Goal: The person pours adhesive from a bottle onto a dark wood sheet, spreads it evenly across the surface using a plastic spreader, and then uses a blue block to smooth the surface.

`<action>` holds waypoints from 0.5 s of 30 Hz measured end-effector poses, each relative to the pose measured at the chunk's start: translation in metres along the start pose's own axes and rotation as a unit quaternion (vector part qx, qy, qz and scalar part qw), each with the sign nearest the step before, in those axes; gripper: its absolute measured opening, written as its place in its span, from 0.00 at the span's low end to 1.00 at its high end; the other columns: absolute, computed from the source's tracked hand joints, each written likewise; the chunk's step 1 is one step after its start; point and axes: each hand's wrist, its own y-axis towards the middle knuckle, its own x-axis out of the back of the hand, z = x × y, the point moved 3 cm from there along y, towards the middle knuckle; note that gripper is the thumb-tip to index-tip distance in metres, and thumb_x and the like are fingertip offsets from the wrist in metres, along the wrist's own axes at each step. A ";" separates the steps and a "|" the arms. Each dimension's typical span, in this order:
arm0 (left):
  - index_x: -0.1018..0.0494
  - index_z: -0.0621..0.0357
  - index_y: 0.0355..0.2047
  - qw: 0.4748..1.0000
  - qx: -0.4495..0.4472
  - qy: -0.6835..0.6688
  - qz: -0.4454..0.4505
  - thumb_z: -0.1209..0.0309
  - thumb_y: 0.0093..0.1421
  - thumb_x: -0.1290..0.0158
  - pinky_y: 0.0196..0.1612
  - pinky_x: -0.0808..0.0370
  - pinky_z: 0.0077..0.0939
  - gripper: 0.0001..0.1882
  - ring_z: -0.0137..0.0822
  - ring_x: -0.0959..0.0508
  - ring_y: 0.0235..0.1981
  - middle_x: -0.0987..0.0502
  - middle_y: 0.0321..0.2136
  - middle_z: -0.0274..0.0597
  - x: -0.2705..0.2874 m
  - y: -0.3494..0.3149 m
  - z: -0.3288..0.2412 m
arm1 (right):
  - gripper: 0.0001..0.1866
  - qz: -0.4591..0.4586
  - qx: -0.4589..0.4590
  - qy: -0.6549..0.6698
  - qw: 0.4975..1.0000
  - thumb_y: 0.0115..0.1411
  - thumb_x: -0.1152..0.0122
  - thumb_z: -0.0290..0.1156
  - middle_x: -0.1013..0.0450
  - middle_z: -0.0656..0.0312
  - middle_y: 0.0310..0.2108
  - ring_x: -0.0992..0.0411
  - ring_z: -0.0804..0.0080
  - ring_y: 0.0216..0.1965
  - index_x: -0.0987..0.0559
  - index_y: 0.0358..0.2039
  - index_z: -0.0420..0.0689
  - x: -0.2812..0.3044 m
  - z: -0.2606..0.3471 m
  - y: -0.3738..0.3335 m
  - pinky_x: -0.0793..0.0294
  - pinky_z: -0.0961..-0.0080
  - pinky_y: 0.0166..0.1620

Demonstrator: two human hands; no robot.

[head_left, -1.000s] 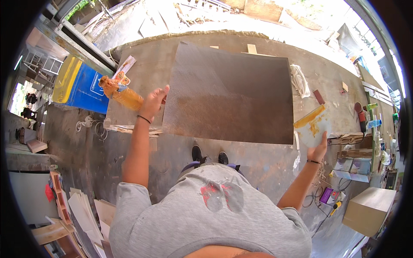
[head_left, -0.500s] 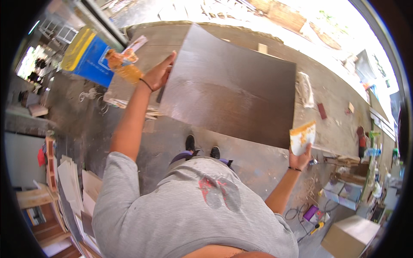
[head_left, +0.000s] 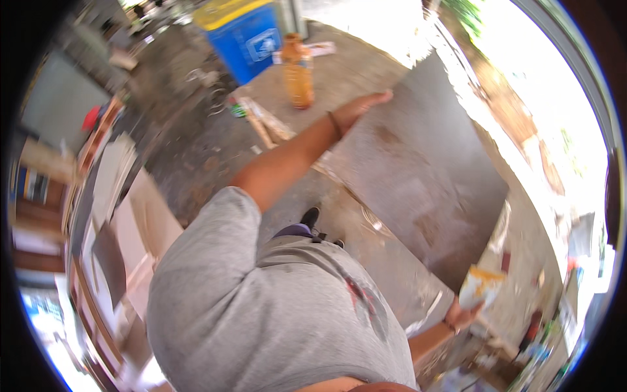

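A thin dark brown sheet point(head_left: 424, 157) is tilted over the worktable. My left hand point(head_left: 361, 111) grips its left edge, fingers partly hidden by the sheet. Beside its near right corner, my right hand point(head_left: 462, 313) is closed on a white, flat scraper point(head_left: 480, 287) smeared with orange along its far edge. Whether the right fingers also touch the sheet, I cannot tell. Left of my left hand, a clear bottle of orange liquid point(head_left: 298, 78) stands upright on the table.
A blue bin with a yellow rim point(head_left: 243, 42) stands past the table's point(head_left: 261, 88) left end. Boards point(head_left: 108, 189) lean at the left. A dark red block point(head_left: 506, 262) and a dark bottle point(head_left: 532, 328) lie at the right. Clutter fills the lower right.
My view has swung left, so the sheet, table and bottle appear turned and further right. Both hands keep their holds on the sheet and the scraper.
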 end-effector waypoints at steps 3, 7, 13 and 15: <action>0.32 0.61 0.50 0.989 -0.022 -0.133 0.059 0.56 0.62 0.51 0.46 0.26 0.28 0.23 0.34 0.23 0.43 0.24 0.43 0.43 0.014 -0.035 -0.006 | 0.35 0.023 -0.028 0.034 0.999 0.61 0.48 0.42 0.51 0.59 0.66 0.55 0.50 0.66 0.48 0.65 0.49 -0.026 0.016 -0.013 0.63 0.38 0.63; 0.33 0.60 0.51 0.982 -0.102 -0.155 0.024 0.56 0.62 0.53 0.47 0.25 0.32 0.24 0.37 0.23 0.44 0.25 0.45 0.44 0.026 -0.086 -0.027 | 0.35 0.107 0.021 0.125 0.986 0.62 0.49 0.36 0.54 0.52 0.66 0.57 0.44 0.66 0.50 0.65 0.42 -0.051 0.048 -0.012 0.58 0.42 0.65; 0.32 0.59 0.51 0.931 -0.327 -0.136 -0.090 0.57 0.62 0.51 0.46 0.26 0.31 0.22 0.35 0.23 0.43 0.25 0.45 0.41 0.063 -0.198 -0.070 | 0.31 0.265 0.091 0.069 0.957 0.56 0.43 0.41 0.47 0.55 0.63 0.53 0.54 0.64 0.36 0.59 0.46 -0.089 0.046 0.023 0.63 0.51 0.66; 0.31 0.59 0.49 0.896 -0.374 -0.181 -0.157 0.58 0.60 0.49 0.46 0.26 0.31 0.22 0.35 0.24 0.43 0.26 0.45 0.40 0.082 -0.225 -0.084 | 0.31 0.299 0.085 0.068 0.948 0.56 0.42 0.40 0.46 0.55 0.63 0.53 0.54 0.64 0.36 0.59 0.46 -0.130 0.032 0.015 0.62 0.50 0.66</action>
